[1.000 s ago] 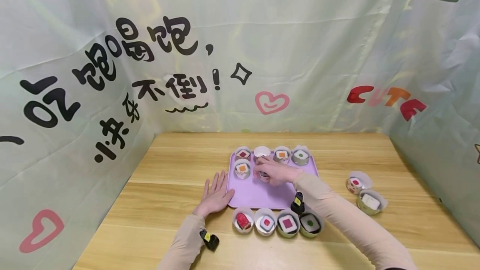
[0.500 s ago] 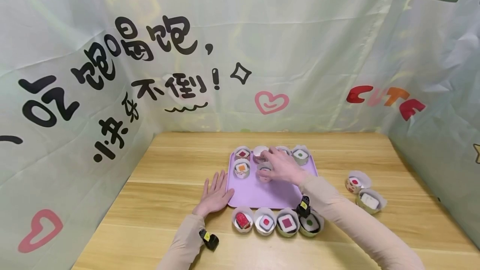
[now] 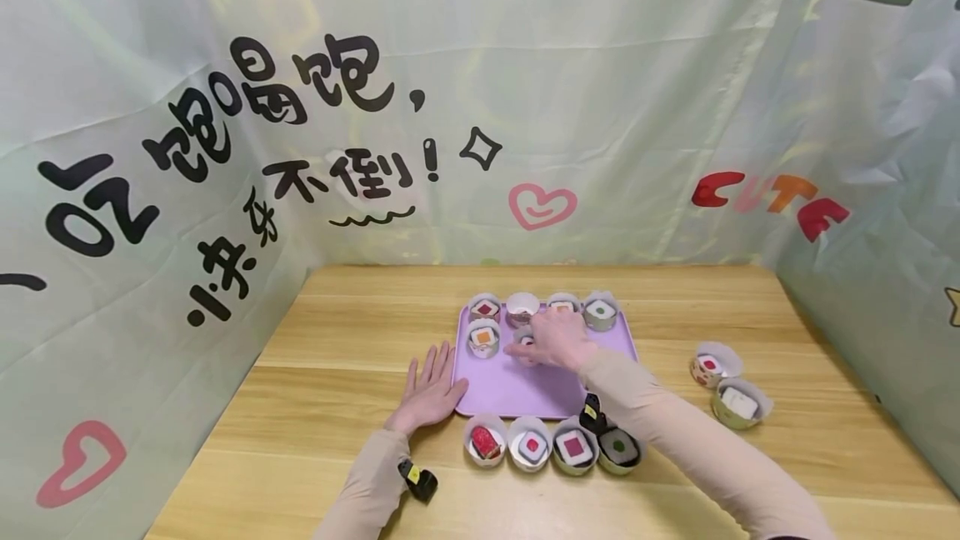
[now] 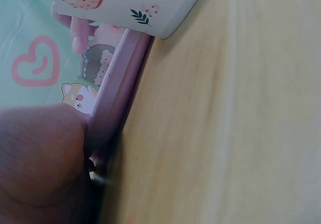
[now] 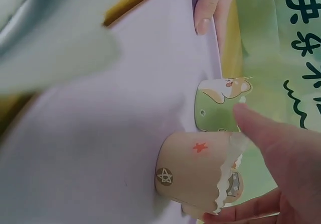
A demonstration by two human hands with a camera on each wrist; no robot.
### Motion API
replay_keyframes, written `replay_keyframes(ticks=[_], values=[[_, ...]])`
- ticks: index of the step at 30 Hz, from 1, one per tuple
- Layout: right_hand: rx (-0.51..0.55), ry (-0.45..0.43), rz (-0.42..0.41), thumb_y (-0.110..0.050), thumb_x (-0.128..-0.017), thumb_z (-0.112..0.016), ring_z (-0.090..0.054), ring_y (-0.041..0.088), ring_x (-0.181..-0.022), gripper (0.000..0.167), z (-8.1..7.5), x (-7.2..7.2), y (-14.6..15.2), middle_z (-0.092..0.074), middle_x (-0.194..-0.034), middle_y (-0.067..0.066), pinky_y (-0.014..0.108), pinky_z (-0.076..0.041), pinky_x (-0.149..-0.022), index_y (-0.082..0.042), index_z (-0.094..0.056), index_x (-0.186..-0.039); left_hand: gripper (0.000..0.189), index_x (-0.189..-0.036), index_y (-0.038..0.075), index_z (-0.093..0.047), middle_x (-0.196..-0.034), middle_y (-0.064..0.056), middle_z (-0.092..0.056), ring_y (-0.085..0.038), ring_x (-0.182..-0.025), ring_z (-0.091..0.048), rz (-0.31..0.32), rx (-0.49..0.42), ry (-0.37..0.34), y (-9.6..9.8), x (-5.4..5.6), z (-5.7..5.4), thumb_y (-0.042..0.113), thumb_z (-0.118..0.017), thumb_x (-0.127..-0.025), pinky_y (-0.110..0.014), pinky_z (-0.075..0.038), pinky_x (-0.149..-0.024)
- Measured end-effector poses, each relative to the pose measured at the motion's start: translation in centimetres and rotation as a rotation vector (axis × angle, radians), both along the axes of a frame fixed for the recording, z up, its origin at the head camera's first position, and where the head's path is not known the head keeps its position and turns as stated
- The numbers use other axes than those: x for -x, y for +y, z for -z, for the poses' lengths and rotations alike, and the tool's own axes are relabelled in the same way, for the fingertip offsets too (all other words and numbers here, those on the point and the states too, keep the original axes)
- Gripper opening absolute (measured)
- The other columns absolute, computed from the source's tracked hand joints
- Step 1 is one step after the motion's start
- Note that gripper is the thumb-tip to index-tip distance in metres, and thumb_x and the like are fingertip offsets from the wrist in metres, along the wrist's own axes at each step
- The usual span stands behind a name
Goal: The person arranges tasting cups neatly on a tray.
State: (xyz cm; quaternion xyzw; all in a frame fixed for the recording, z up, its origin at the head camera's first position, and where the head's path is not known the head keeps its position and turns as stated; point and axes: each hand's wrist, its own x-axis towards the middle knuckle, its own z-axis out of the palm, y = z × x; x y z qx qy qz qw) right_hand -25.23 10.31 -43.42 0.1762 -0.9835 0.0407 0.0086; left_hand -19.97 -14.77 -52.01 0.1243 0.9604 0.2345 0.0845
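My right hand [image 3: 558, 336] reaches over the purple tray [image 3: 517, 390], thumb and curled fingers about the rim of a beige paper baking cup [image 5: 190, 166]. This cup stands in the second row, beside a green baking cup [image 5: 218, 103] holding a sushi piece with an orange centre. In the head view the hand hides much of the gripped cup, and fingertip contact is partly hidden. My left hand [image 3: 427, 394] lies flat, fingers spread, on the table, its thumb at the tray's left edge. Along the tray's back edge stand several cups, one [image 3: 522, 307] with its contents hard to see.
In front of the tray, a row of several baking cups holds sushi pieces, the leftmost cup [image 3: 485, 442] with a red-topped one. To the right, two more cups [image 3: 716, 363] stand on the wooden table [image 3: 337, 340]. A printed cloth [image 3: 450, 90] hangs behind.
My right hand spread away from the cup half a second ago and now its fingers are curled down about it again. The cup has barely shifted. My left hand has not moved.
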Motion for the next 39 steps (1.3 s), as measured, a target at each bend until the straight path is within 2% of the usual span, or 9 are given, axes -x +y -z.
replay_keyframes(ticks=[2,7,16,22,28,39], values=[[0.015,-0.004,0.007,-0.067,-0.082,-0.069,-0.055,0.017,-0.054,0.056,0.03,0.03,-0.18,-0.061,-0.062,0.002,0.030,-0.046,-0.046,-0.020,-0.059,-0.053,0.067,-0.161,0.003,-0.014,-0.171,-0.012,-0.003,-0.034,-0.159,0.002,0.000,-0.005,0.011,-0.03,0.06,0.13,0.039,-0.033,-0.107,-0.056,0.012,-0.126],[0.057,-0.027,0.007,-0.050,-0.083,-0.076,-0.047,0.013,-0.051,0.051,-0.14,0.06,-0.40,-0.049,-0.053,-0.004,0.029,-0.039,-0.049,-0.021,-0.050,-0.051,0.068,-0.161,0.003,-0.016,-0.171,-0.012,-0.004,-0.033,-0.159,0.001,0.000,-0.008,0.018,-0.04,0.17,0.24,0.042,-0.033,-0.107,-0.056,0.011,-0.126],[0.146,-0.080,-0.040,-0.035,-0.082,-0.079,-0.052,0.015,-0.057,0.028,-0.49,0.03,-0.21,-0.057,-0.061,-0.002,0.029,-0.042,-0.051,-0.021,-0.062,-0.064,0.068,-0.161,0.003,-0.016,-0.171,-0.011,-0.004,-0.033,-0.160,0.001,-0.006,0.000,0.015,-0.03,0.23,0.23,0.043,-0.032,-0.108,-0.056,0.011,-0.127],[0.178,-0.081,-0.094,-0.030,-0.081,-0.079,-0.051,0.014,-0.056,0.015,-0.35,0.13,0.12,-0.054,-0.060,-0.004,0.028,-0.041,-0.052,-0.022,-0.068,-0.074,0.069,-0.161,0.003,-0.016,-0.171,-0.011,-0.004,-0.033,-0.160,0.002,-0.007,-0.010,0.015,-0.04,0.12,0.11,0.044,-0.032,-0.108,-0.056,0.012,-0.126],[0.168,-0.058,-0.084,-0.037,-0.080,-0.079,-0.050,0.016,-0.057,0.026,-0.26,0.10,0.29,-0.054,-0.064,-0.002,0.030,-0.041,-0.052,-0.014,-0.067,-0.082,0.069,-0.161,0.002,-0.016,-0.171,-0.012,-0.004,-0.034,-0.159,0.002,-0.006,-0.019,0.017,-0.06,0.10,0.14,0.042,-0.033,-0.107,-0.056,0.012,-0.126],[0.166,-0.010,-0.081,-0.041,-0.081,-0.081,-0.054,0.018,-0.061,0.035,-0.15,-0.08,0.44,-0.059,-0.070,-0.001,0.032,-0.045,-0.055,-0.010,-0.067,-0.092,0.068,-0.160,0.002,-0.016,-0.171,-0.012,-0.003,-0.034,-0.159,0.003,-0.005,-0.024,0.010,-0.08,0.12,0.19,0.041,-0.033,-0.108,-0.056,0.013,-0.126]])
